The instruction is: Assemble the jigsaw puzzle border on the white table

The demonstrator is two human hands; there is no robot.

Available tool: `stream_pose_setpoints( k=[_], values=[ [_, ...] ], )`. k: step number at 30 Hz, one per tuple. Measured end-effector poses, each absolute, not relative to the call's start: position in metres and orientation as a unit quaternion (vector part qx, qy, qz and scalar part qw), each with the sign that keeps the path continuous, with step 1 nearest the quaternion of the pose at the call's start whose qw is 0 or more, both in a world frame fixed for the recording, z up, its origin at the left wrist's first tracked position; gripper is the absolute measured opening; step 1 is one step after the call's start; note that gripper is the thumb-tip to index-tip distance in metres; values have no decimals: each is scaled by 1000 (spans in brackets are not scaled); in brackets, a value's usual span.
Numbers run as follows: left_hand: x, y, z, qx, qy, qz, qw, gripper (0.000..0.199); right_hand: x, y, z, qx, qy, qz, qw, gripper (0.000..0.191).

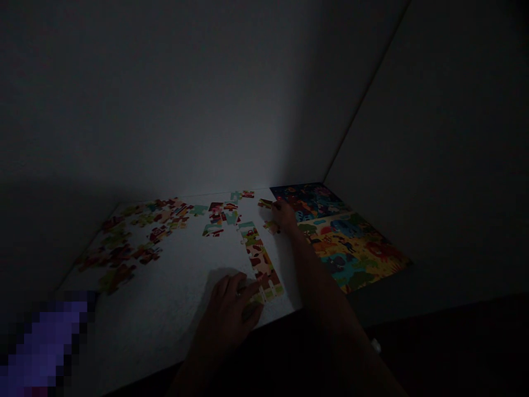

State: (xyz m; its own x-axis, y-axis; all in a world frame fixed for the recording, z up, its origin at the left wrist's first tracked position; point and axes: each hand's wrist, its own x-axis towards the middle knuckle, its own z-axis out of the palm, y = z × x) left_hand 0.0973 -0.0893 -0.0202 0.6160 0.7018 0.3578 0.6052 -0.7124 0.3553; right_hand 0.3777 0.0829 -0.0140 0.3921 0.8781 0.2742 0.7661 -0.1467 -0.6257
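A strip of joined jigsaw puzzle pieces (257, 251) lies on the white tabletop, its picture dim in the low light. My left hand (233, 309) rests at the strip's near end, with its fingers apart and touching the lower pieces. Farther away, my right hand (286, 216) has its fingertips pinched at a small dark-and-green puzzle piece (265, 203). Another loose puzzle piece (271, 226) lies just under that hand. Small joined clusters (223, 212) sit to the left of the strip's far end.
Many loose puzzle pieces (124, 237) are scattered along the table's left side. On the right lie a dark blue finished puzzle (318, 199) and a yellow animal puzzle (355, 248). Walls (206, 110) border the table at the back and right. A blurred purple patch fills the lower left corner.
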Motion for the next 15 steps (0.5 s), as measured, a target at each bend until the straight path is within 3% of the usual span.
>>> stream_pose_setpoints(
  k=[9, 15],
  values=[
    [97, -91, -14, 896, 363, 228, 114, 37, 375, 86, -20, -735, -607, 48, 298, 38],
    [98, -94, -6, 895, 373, 212, 123, 39, 370, 84, -17, -725, -634, 52, 265, 38]
  ],
)
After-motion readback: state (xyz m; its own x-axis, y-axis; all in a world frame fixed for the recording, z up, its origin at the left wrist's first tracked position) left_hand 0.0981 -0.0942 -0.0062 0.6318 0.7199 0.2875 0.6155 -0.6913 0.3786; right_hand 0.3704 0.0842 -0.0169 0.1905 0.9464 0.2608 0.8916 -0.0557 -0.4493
